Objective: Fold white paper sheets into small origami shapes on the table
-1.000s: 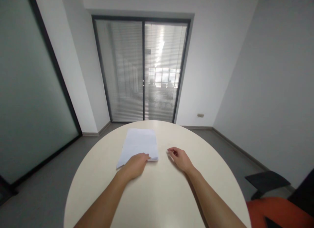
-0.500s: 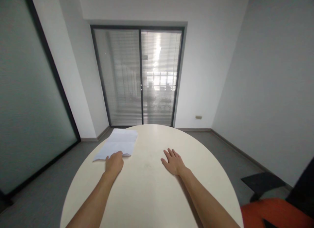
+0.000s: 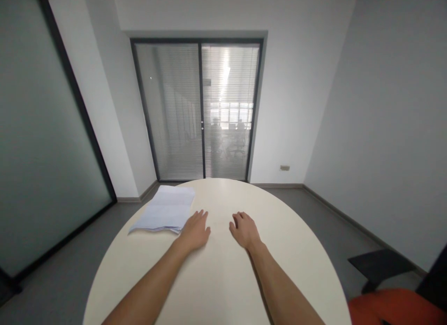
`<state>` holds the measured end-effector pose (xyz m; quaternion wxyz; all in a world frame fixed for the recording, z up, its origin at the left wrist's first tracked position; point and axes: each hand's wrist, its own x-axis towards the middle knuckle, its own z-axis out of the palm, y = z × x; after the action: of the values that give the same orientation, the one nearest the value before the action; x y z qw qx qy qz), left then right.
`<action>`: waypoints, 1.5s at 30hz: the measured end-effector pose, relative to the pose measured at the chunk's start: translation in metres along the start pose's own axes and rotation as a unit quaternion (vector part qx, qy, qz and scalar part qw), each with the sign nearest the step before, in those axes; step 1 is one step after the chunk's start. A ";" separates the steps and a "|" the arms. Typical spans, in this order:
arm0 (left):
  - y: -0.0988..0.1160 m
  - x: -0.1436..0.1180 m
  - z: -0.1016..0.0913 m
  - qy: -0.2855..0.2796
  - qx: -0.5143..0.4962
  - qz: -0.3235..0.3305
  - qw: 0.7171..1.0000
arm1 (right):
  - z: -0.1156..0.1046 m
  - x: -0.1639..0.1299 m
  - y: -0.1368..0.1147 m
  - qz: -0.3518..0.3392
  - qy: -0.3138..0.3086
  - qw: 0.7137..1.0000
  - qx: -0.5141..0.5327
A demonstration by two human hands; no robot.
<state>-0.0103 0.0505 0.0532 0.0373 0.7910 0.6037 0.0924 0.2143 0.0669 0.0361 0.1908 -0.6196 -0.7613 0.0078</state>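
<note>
Here both hands rest flat on the round table [image 3: 216,287] and neither grips anything. The left hand [image 3: 195,233] lies palm down with its fingers spread loosely, just beside the near right corner of the stack of white paper [image 3: 165,214]; whether its edge touches the sheets cannot be told. The right hand [image 3: 244,229] lies palm down too, fingers slightly curled, well apart from the paper and close to the table's middle.

As a judgement, the step in hand looks like a pause with the sheets set aside: the stack sits out at the table's far left edge, with its near left corner seeming to reach past the rim. Taking it up again would call for the left hand to slide a little leftward and press or pinch the near edge, keeping the loose sheets together so none slips off that rim.

The paper itself is a thin pile of plain white sheets, lying flat and turned at a slant to the person, its near edges slightly fanned so several layers show
</note>
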 end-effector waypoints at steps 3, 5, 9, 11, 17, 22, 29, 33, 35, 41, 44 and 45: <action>0.020 0.015 0.030 0.001 -0.007 0.033 0.999 | 0.003 0.009 0.003 -0.061 0.000 0.998 0.029; 0.016 0.022 0.043 0.018 -0.010 0.027 0.999 | 0.009 0.017 0.004 -0.082 0.005 0.996 0.036; -0.009 0.032 0.049 0.035 -0.025 0.049 0.998 | 0.027 0.033 0.001 -0.075 -0.037 0.996 0.043; -0.018 0.036 0.048 0.040 -0.029 0.047 0.998 | 0.034 0.038 -0.001 -0.072 -0.065 0.994 0.050; -0.025 0.043 0.054 0.050 -0.027 0.036 0.998 | 0.043 0.041 -0.005 -0.067 -0.086 0.992 0.058; -0.029 0.042 0.056 0.041 -0.025 0.040 0.998 | 0.044 0.040 -0.010 -0.068 -0.093 0.992 0.050; -0.030 0.041 0.057 0.046 -0.029 0.040 0.998 | 0.043 0.039 -0.011 -0.067 -0.100 0.991 0.050; -0.030 0.041 0.057 0.040 -0.033 0.039 0.998 | 0.044 0.039 -0.011 -0.066 -0.102 0.991 0.048; -0.030 0.040 0.057 0.040 -0.033 0.040 0.998 | 0.044 0.039 -0.011 -0.067 -0.098 0.992 0.047; -0.032 0.040 0.057 0.042 -0.036 0.040 0.998 | 0.044 0.038 -0.012 -0.066 -0.096 0.992 0.046; -0.032 0.040 0.056 0.046 -0.035 0.040 0.998 | 0.043 0.038 -0.014 -0.067 -0.098 0.992 0.045; -0.031 0.039 0.056 0.048 -0.034 0.040 0.997 | 0.042 0.038 -0.014 -0.068 -0.099 0.992 0.045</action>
<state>-0.0196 0.0996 -0.0027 0.0314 0.8074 0.5691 0.1522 0.1822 0.1092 0.0114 0.1426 -0.5537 -0.8154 0.0905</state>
